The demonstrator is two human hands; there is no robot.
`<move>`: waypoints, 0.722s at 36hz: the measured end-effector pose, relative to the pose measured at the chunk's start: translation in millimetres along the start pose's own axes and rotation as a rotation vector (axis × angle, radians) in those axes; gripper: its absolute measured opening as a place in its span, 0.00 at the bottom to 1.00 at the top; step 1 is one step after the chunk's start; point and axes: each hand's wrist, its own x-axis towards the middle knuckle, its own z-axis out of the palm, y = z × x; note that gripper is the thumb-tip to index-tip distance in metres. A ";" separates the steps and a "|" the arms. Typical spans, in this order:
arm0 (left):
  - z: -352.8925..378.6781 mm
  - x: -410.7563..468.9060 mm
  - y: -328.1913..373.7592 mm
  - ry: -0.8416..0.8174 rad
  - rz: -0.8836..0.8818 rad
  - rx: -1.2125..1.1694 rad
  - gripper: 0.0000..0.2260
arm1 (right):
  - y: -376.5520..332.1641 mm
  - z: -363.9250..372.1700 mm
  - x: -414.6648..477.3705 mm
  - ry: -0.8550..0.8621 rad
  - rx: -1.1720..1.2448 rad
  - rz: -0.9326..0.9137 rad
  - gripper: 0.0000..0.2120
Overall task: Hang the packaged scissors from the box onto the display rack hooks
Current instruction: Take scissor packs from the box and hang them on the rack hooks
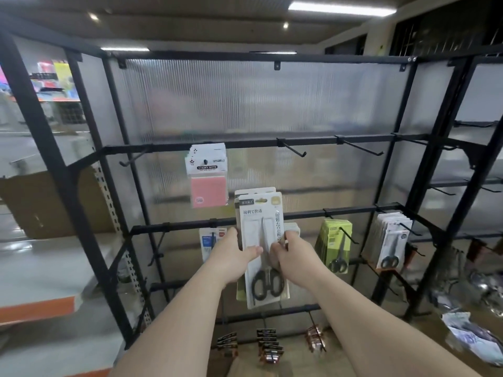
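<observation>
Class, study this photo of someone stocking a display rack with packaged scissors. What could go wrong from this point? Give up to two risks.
1. The left hand and right hand grip several scissor packs together by their side edges only, so one could slip out and drop.
2. The hooks end in upturned tips pointing toward the person. Reaching in might snag the hands, or a pack's hanging slot might miss the tip.

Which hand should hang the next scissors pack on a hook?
Probably the right hand: it pinches the front pack by its edge while the left hand grips the stack, and empty hooks sit upper right.
</observation>
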 end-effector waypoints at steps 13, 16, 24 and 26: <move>-14.2 -5.7 -5.0 -0.073 -0.002 -0.185 0.17 | -9.6 1.1 -5.5 0.064 0.015 -0.053 0.07; -18.7 -8.2 -9.2 -0.104 0.009 -0.224 0.16 | -10.8 2.1 -8.4 0.066 0.007 -0.051 0.07; -23.7 -18.9 -15.3 -0.148 0.026 -0.272 0.13 | -10.7 4.1 -17.9 0.077 0.014 -0.035 0.06; -24.4 -19.6 -16.9 -0.158 0.029 -0.275 0.15 | -9.8 5.3 -19.4 0.080 0.014 -0.030 0.06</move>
